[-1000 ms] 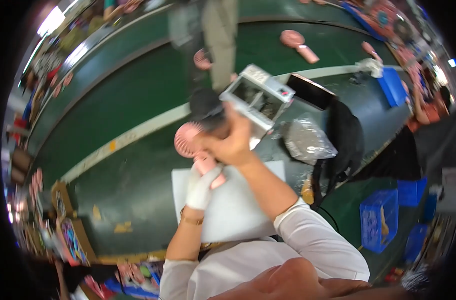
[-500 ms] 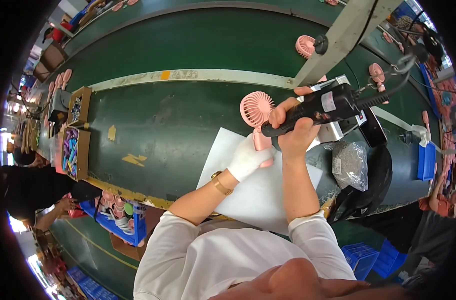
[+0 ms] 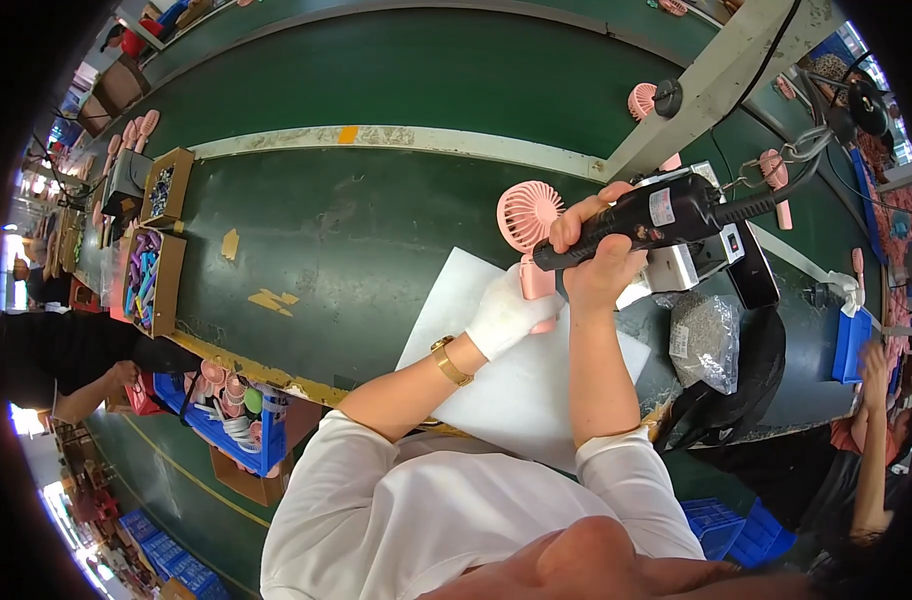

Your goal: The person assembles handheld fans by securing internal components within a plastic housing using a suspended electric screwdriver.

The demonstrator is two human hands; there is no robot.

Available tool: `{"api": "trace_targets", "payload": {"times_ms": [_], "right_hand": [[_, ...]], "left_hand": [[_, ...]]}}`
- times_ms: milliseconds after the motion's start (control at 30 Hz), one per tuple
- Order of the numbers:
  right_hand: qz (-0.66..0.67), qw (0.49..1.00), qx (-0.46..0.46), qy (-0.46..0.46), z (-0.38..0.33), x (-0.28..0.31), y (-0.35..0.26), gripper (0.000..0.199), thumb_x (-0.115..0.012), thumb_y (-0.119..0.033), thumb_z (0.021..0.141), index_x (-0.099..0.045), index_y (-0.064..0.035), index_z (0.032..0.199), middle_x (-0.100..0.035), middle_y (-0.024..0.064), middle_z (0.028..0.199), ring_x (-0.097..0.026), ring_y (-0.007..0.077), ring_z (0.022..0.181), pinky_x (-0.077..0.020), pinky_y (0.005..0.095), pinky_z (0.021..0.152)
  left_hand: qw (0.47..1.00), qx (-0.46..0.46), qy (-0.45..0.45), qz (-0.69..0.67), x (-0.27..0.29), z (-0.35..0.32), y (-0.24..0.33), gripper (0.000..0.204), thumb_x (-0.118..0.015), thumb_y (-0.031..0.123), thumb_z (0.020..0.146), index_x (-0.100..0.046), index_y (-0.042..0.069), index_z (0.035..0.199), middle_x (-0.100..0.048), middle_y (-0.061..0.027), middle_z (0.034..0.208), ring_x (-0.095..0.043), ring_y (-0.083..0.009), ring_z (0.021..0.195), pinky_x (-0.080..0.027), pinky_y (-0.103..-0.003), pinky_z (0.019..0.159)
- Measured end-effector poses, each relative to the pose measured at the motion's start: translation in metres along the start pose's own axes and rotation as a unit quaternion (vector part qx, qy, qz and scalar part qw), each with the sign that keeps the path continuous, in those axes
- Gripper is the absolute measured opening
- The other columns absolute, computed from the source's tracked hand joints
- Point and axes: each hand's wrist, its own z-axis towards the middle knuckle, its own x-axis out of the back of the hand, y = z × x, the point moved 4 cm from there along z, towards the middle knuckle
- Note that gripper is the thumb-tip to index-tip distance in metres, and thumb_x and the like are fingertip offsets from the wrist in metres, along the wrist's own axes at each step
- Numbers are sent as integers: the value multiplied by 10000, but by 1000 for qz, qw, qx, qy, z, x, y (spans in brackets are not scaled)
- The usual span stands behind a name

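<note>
Your left hand (image 3: 506,312) on the handheld fan (image 3: 529,222) above the sheet (image 3: 516,390), your right hand (image 3: 596,265) just right gripping the electric screwdriver (image 3: 644,217), bag of screws (image 3: 704,340) farther right, parts boxes (image 3: 154,262) far left on the table (image 3: 376,230).

A small pale rectangular label (image 3: 662,207) with a red band sits on the side of the black electric screwdriver (image 3: 641,222) held in the right hand (image 3: 596,268), and just to the right a clear plastic bag (image 3: 704,342) of small grey parts lies on the green table (image 3: 376,240), bearing a white rectangular sticker (image 3: 679,341) on its left face. At the table's left edge stand two open brown cardboard boxes: the nearer box (image 3: 152,282) holds many-coloured pieces, the farther box (image 3: 166,188) small dark parts. Orange-yellow tape patches (image 3: 274,300) mark the table between the boxes and the white sheet (image 3: 516,380).
</note>
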Motion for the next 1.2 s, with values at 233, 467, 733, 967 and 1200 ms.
{"api": "trace_targets", "payload": {"times_ms": [233,467,733,967,1200], "right_hand": [[32,999,-8,12,-6,1,14,669,-697,-547,703,-389,-57,1039,-470,60,630,-444,137,529,-388,275,493],[18,1000,-12,0,-5,0,11,692,-688,-567,700,-387,-55,1055,-474,63,629,-446,141,530,-390,276,489],[-92,992,89,6,5,9,-43,556,-657,-386,789,-383,-23,1108,-485,75,638,-462,151,538,-409,274,492],[-113,992,22,53,14,15,-31,369,-536,-98,818,-391,24,1134,-509,75,663,-465,131,539,-411,245,525],[-165,982,4,95,14,15,-28,315,-488,-50,830,-420,34,1125,-499,54,643,-462,110,562,-406,243,560]], "left_hand": [[1000,-5,17,12,2,-1,5,353,-637,267,691,-526,1,896,-616,-97,744,-599,-185,689,-465,-294,646],[999,-25,34,25,3,0,-2,385,-655,263,700,-526,-2,948,-618,-85,815,-599,-168,711,-470,-292,671],[996,-8,-7,-88,36,44,31,488,-686,164,690,-455,14,1093,-540,-39,818,-578,-145,700,-493,-275,635],[918,-221,203,259,43,58,105,495,-665,296,708,-526,84,1133,-542,-151,991,-572,-315,885,-474,-396,764],[818,-306,-72,481,-33,-11,20,148,-506,127,676,-614,85,767,-581,-105,835,-567,-291,805,-466,-394,696]]}}
